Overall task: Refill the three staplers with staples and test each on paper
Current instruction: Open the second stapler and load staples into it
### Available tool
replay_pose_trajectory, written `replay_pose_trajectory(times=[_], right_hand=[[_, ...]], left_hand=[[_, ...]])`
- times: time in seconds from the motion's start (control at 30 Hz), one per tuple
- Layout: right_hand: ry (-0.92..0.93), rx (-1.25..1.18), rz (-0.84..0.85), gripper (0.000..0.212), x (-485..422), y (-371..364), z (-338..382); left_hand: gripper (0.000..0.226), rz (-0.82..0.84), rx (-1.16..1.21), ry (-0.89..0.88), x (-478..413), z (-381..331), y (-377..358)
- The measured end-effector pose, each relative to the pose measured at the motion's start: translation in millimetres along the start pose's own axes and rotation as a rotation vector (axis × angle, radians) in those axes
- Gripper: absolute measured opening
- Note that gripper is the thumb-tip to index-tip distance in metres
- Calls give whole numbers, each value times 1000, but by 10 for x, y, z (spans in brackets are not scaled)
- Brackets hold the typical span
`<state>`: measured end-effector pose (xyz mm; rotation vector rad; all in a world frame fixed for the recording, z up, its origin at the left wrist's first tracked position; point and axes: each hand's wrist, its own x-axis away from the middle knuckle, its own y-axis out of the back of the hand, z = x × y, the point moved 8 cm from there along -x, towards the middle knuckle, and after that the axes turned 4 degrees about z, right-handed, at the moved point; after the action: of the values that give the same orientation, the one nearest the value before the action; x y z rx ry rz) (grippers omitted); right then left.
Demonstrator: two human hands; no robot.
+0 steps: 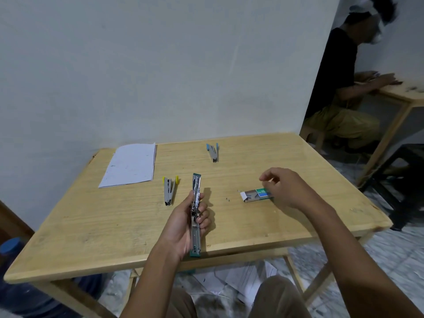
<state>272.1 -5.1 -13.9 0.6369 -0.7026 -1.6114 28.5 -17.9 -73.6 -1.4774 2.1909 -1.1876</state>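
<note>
My left hand (185,223) grips a green stapler (196,193) swung fully open, its metal magazine lying straight above the table's front half. My right hand (286,187) hovers over a small green staple box (258,195) with its flap open, thumb and fingers pinched together; whether staples are between them I cannot tell. A yellow stapler (169,190) lies just left of the green one. A blue stapler (213,152) lies near the back middle. White paper (130,166) rests at the back left. A few loose staples (227,199) lie left of the box.
The wooden table (91,226) stands against a white wall. Another person (339,88) sits at a second table at the right. A dark stool (399,180) stands beside my table's right edge. Papers lie scattered on the floor underneath. A blue-capped bottle (11,246) stands at the left.
</note>
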Motion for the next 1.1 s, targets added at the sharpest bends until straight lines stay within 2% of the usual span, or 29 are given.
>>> replay_pose_trajectory(times=[0.2,0.43,0.6,0.73,0.83,0.93,1.1], right_hand=[[142,324,172,11,-36,-215,184],[189,516,188,19,-56,-276,333],[151,501,180,16,-140,-278,307],[106,322,137,19,-96,-106,309],[168,178,106,17,45,-36,489],[255,55,149,15,193,-152,781],[372,82,276,16,286,-514,1200]], left_hand=[[24,0,2,0,-8,8,-11],[24,-1,-10,11,5,14,-3],[25,12,-11,18,-5,21,-5],[25,24,-9,22,-2,24,-22],[25,38,28,36,-16,41,-31],[25,42,33,48,-27,54,-18],[30,66,25,72,-8,73,-63]])
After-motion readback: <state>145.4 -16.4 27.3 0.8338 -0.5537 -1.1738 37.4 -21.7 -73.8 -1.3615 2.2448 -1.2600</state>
